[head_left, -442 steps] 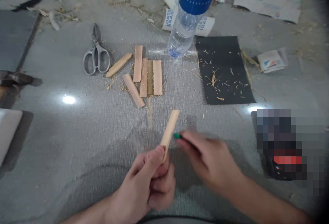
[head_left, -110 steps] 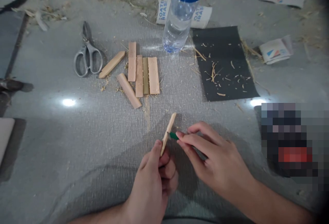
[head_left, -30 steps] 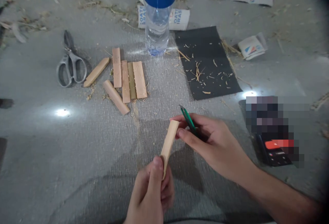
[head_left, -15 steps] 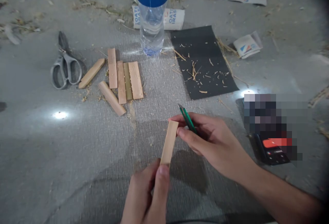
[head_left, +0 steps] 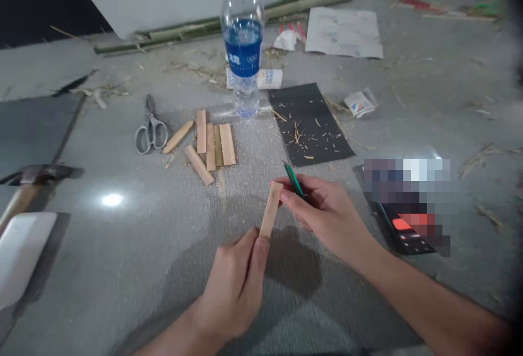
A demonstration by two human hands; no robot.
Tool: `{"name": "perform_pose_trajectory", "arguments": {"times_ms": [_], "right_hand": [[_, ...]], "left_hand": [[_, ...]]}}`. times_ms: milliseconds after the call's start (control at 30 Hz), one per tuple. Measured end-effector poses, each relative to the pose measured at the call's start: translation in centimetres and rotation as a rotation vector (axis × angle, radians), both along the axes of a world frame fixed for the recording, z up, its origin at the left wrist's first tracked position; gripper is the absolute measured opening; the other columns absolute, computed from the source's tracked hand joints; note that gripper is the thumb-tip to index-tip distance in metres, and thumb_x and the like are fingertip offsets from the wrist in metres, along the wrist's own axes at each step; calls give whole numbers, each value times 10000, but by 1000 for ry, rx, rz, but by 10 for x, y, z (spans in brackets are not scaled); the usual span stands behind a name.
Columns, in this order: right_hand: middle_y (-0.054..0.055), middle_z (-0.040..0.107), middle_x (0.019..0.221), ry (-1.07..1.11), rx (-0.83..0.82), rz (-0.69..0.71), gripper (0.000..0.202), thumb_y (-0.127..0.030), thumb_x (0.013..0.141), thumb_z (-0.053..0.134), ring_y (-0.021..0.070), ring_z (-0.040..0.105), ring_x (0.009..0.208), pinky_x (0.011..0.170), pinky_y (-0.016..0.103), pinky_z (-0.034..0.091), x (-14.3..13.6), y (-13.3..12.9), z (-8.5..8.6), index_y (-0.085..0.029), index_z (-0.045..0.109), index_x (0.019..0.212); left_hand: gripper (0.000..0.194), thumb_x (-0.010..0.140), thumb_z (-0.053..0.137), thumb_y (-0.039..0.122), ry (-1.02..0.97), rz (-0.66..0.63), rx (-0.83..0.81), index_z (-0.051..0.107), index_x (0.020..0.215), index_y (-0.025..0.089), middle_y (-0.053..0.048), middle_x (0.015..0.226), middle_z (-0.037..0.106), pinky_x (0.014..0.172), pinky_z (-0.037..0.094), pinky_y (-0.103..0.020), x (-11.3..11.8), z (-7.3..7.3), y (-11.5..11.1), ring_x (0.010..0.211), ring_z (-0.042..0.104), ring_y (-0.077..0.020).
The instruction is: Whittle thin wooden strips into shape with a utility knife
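One flat pale wood strip (head_left: 270, 211) b/w my L hand (head_left: 237, 279), closed on its lower end, & R fingertips at top; R hand (head_left: 327, 211) also grips slim green knife (head_left: 293, 179). Strip looks light, stiff; best held low, by edges.

Olympic rings (head_left: 251, 58), Chinese characters (head_left: 234, 59) on bottle label (head_left: 244, 67), "OAT" (head_left: 268, 75) on white paper (head_left: 277, 82)
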State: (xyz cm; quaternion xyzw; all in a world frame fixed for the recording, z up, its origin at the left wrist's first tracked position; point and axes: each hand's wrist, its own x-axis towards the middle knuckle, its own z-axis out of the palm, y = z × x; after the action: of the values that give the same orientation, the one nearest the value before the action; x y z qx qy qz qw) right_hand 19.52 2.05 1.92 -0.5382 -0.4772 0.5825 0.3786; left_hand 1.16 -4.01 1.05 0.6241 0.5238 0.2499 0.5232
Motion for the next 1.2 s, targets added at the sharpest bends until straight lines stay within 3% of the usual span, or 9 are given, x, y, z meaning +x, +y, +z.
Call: {"name": "perform_pose_trajectory", "arguments": {"times_ms": [100,200,300,400,600,767,900,1033,1200], "right_hand": [[-37,567,665,-21,98,-34,280,-422,908,642,61,352,458,400,227,268,0,-2,3,-209,697,1080],[3,660,783,-57,206,-63,266,-416,902,646,86,493,551,472,238,359,0,-5,8,-208,707,1055],[25,707,866,-92,307,-67,235,-391,895,656,140,617,753,636,266,455,-3,-9,11,-210,726,1027],[33,720,910,-97,377,-51,221,-373,891,657,156,638,827,712,283,471,-6,-13,13,-203,734,1008],[-2,640,752,-40,393,1,297,-407,890,645,91,503,565,496,245,371,-11,-22,17,-185,715,1074],[-15,594,742,8,374,23,282,-413,874,658,63,391,495,435,236,295,-13,-25,16,-198,714,1048],[-16,585,742,24,361,10,285,-405,855,679,60,366,486,424,241,273,-13,-22,14,-195,713,1045],[-14,582,728,57,366,9,277,-414,915,600,56,330,465,414,253,233,-12,-15,14,-185,702,1034],[-69,444,576,82,391,27,210,-366,914,617,59,266,444,425,259,223,-10,-12,15,-193,706,993]], "left_hand": [[287,1023,365,276,56,-11,113,406,746,216,38,644,429,578,246,-300,-2,-4,2,571,374,-124],[269,1012,395,272,98,-13,183,373,750,217,48,637,406,577,219,-306,-1,-4,-1,571,355,-122],[269,1009,410,284,98,-30,203,370,752,215,60,620,391,563,216,-298,0,1,-8,554,341,-112],[273,1007,426,312,60,-68,177,403,756,210,66,617,386,548,235,-277,0,9,-17,556,338,-103],[265,996,452,386,-38,-92,72,502,817,198,51,694,385,558,289,-244,-2,19,-32,630,351,-104],[306,998,439,412,-81,-84,24,499,793,193,51,682,361,533,275,-240,-1,19,-34,615,334,-100],[331,1013,406,406,-66,-89,53,515,789,188,54,661,371,532,265,-244,0,19,-27,606,332,-97],[313,1004,439,375,-34,-108,126,517,769,183,58,651,368,543,263,-248,-1,18,-13,607,326,-97],[296,997,450,373,-3,-114,215,516,775,188,62,641,364,532,255,-250,-2,12,4,592,330,-97]]}}
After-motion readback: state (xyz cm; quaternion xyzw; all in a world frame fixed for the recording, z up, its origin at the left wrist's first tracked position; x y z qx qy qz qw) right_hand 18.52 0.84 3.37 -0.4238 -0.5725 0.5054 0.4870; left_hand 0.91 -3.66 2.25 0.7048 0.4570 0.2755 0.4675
